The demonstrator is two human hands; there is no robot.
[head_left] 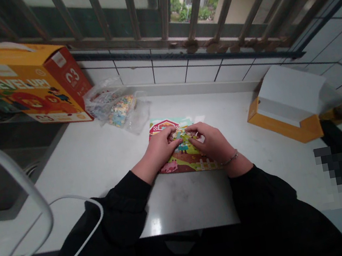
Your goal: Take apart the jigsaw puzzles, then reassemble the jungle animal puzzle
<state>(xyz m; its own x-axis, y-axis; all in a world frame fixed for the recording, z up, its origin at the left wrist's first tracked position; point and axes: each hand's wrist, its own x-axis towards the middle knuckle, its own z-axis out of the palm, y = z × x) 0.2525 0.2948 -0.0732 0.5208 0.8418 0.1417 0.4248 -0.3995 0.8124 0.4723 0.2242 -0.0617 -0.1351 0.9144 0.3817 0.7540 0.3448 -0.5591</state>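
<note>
A colourful farm-scene puzzle point(183, 161) lies flat on the white counter, with a red barn at its upper left and a pink pig at its lower left. On the left part of the picture rests my left hand point(161, 146), its fingers bent and closed near the middle. Facing it from the right, my right hand point(209, 139) has curled fingers and its thumb over the same middle area. Both sets of fingertips touch the puzzle close together; whatever small piece lies between them is too small to make out.
An orange box point(31, 88) stands at the back left, beside clear plastic bags point(121, 110) of puzzle pieces. An open orange-and-white box point(283, 108) sits at the right. A white cable point(99, 220) loops at the left, near a sink point(7, 174).
</note>
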